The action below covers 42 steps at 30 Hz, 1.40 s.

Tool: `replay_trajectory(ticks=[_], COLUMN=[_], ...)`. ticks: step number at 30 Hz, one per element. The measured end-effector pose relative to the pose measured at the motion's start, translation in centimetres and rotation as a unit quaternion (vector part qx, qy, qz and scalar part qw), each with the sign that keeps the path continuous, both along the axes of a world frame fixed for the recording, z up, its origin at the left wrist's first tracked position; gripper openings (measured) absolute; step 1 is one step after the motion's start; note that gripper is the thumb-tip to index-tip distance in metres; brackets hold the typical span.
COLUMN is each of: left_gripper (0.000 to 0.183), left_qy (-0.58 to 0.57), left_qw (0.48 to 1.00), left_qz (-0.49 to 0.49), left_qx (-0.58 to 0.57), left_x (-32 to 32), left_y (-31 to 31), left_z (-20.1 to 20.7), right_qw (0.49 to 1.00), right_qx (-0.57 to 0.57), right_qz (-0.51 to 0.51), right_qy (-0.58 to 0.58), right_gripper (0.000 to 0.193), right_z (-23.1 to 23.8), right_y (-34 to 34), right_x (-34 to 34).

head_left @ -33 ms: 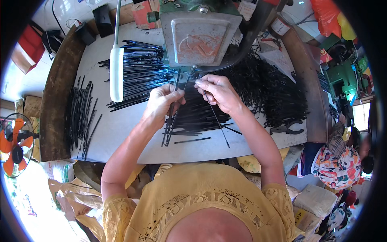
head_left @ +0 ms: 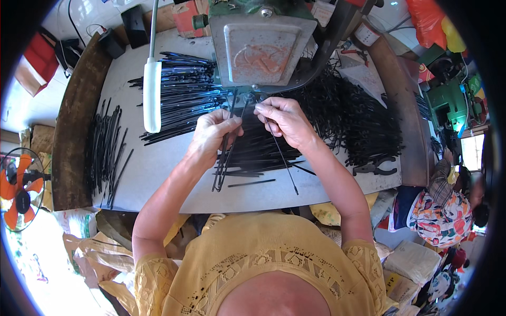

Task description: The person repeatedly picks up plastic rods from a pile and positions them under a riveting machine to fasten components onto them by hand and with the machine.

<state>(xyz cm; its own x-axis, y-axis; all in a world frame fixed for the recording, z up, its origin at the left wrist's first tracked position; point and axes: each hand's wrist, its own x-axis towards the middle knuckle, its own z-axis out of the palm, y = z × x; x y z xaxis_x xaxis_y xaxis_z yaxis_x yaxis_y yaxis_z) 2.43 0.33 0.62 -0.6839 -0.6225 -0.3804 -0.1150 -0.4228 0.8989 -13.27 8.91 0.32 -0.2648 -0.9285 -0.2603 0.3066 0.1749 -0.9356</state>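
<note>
Under the front of a green and grey machine head (head_left: 262, 50), both my hands are at work close together. My left hand (head_left: 215, 131) is closed around a few long thin black rods (head_left: 223, 163), their lower ends pointing toward me and their upper ends reaching the machine's underside. My right hand (head_left: 286, 120) pinches a single slim black rod (head_left: 285, 160), which slants down to the right, its near tip over the bare table. Just beneath the hands lies a heap of similar black rods (head_left: 253, 147). One short loose black rod (head_left: 252, 183) rests nearer me.
Black rods lie stacked at the left (head_left: 182, 100), with a smaller bunch (head_left: 108, 152) by the wooden side board (head_left: 74, 131). A tangled black pile (head_left: 356, 116) covers the right. Pliers (head_left: 375, 167) lie near the right edge. A white lamp (head_left: 152, 97) hangs at left. Another person (head_left: 441, 216) sits far right.
The lower tip of the rod in my right hand has shifted very slightly left. Both hands stay in almost the same place.
</note>
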Motion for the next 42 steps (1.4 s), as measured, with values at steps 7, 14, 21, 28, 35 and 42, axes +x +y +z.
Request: replay_trajectory(ticks=[7, 14, 21, 28, 35, 42], left_gripper=[0.010, 0.011, 0.012, 0.012, 0.015, 0.014], left_qy=[0.065, 0.074, 0.067, 0.071, 0.061, -0.050], left_qw=[0.997, 0.996, 0.995, 0.993, 0.996, 0.988], left_qz=[0.033, 0.053, 0.071, 0.099, 0.066, -0.006], left_qx=[0.016, 0.004, 0.002, -0.005, -0.015, -0.146], left_x=[-1.4, -2.0, -2.1, -2.5, -1.6, 4.3], left_y=[0.7, 0.7, 0.2, 0.1, -0.7, -3.3], left_z=[-1.0, -1.5, -0.9, -0.2, 0.2, 2.6], right_qw=[0.999, 0.999, 0.998, 0.999, 0.972, 0.947], right_qx=[-0.021, -0.022, -0.023, 0.028, 0.032, 0.078], right_qz=[-0.044, -0.047, -0.058, -0.018, -0.114, -0.089], right_qy=[-0.016, -0.005, -0.007, 0.042, 0.204, 0.299], right_gripper=[0.014, 0.016, 0.017, 0.020, 0.017, 0.011], right_z=[-0.1, -0.5, -0.3, 0.4, 1.7, 1.5], right_y=[-0.8, -1.4, -1.6, -0.8, 2.7, 4.7], right_x=[1.1, 1.2, 1.6, 0.2, -5.3, -6.7])
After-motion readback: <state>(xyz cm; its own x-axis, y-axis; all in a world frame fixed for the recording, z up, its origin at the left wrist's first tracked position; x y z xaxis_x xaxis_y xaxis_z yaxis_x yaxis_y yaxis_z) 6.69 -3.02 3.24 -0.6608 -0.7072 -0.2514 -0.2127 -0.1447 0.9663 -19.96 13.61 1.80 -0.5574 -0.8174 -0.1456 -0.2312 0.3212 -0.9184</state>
